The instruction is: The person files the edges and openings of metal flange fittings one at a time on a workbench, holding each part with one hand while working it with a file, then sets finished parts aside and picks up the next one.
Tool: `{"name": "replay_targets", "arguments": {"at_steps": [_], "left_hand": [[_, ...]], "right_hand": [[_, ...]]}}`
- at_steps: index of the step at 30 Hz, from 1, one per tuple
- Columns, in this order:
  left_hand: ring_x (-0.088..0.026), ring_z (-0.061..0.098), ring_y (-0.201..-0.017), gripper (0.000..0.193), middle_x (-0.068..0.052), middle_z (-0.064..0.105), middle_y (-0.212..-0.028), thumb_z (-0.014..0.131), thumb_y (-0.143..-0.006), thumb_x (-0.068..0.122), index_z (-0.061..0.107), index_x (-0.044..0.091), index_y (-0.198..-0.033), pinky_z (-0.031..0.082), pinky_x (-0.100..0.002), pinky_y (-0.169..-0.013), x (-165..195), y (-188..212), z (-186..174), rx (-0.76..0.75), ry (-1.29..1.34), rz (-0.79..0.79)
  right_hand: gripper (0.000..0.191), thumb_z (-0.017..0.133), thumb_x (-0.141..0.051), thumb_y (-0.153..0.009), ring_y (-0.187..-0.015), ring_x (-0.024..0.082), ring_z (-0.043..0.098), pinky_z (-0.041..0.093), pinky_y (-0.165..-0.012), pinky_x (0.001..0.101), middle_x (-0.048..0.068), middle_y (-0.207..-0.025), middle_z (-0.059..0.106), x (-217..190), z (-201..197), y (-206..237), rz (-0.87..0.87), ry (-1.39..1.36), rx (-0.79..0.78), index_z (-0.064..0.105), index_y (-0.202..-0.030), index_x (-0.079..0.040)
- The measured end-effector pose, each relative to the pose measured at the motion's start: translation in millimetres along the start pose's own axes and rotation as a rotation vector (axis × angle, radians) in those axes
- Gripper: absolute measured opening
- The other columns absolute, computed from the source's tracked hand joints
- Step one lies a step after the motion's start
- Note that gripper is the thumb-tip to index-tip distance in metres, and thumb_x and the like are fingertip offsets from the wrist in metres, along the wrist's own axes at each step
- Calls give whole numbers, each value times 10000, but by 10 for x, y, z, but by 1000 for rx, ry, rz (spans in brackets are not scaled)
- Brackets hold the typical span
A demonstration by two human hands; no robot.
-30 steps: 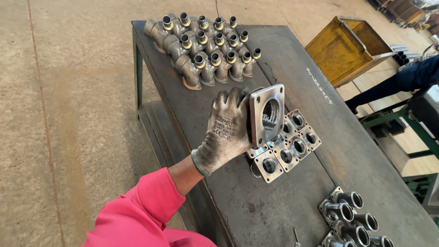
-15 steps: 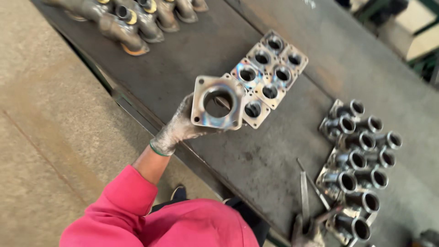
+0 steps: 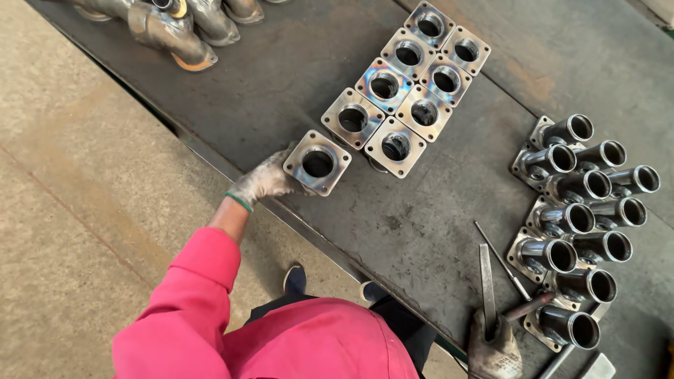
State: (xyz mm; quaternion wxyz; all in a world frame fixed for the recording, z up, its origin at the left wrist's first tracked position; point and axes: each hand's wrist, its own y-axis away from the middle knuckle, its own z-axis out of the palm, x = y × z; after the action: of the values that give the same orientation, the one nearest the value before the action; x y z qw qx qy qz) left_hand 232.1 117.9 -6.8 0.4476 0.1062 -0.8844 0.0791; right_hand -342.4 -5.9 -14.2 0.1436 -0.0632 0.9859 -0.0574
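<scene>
The gloved left hand [image 3: 263, 181] pinches a square flanged fitting [image 3: 317, 163] by its edge, just beside the block of flanged fittings [image 3: 411, 84] on the steel table [image 3: 281, 77]. The right hand [image 3: 495, 347], well apart from that block, closes around a flat file [image 3: 486, 279].

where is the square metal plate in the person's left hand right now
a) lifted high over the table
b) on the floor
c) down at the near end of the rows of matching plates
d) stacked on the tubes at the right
c: the left hand holds the square plate low at the table, next to the rows of plates.
</scene>
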Motion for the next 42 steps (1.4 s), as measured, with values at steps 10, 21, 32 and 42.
{"name": "replay_targets", "arguments": {"at_steps": [10,21,32,42], "left_hand": [[-382,566,-1268,886,-204,603,-1359,912,-677,444,545,29,-1369,468,-479,-1087,-48,-32,-10,233,-175,24],[-391,540,-1410,533,-160,589,-1412,752,-924,284,593,49,-1375,382,-582,-1228,1365,378,1520,181,-54,417],[-495,452,-1334,940,-287,442,-1506,765,-792,289,296,81,-1579,403,-539,-1077,2748,-3272,2632,-61,-313,299],[-427,544,-1280,1016,-214,567,-1420,945,-726,441,434,31,-1503,405,-494,-1092,2385,-2901,2492,183,-276,622]], "right_hand": [[441,743,-471,-928,-880,324,755,583,-786,426,159,-956,753,-26,-29,-29,-28,-22,-32,739,-1203,-126],[330,735,-399,-978,-768,328,668,535,-708,426,119,-908,697,-21,57,68,-153,23,184,715,-1126,-106],[391,792,-332,-815,-595,292,626,506,-570,422,90,-731,649,-186,-53,98,-53,-107,223,722,-1112,-87],[386,790,-328,-839,-646,292,661,519,-591,421,90,-770,659,-280,-206,52,-106,-142,248,713,-1132,-88]]}}
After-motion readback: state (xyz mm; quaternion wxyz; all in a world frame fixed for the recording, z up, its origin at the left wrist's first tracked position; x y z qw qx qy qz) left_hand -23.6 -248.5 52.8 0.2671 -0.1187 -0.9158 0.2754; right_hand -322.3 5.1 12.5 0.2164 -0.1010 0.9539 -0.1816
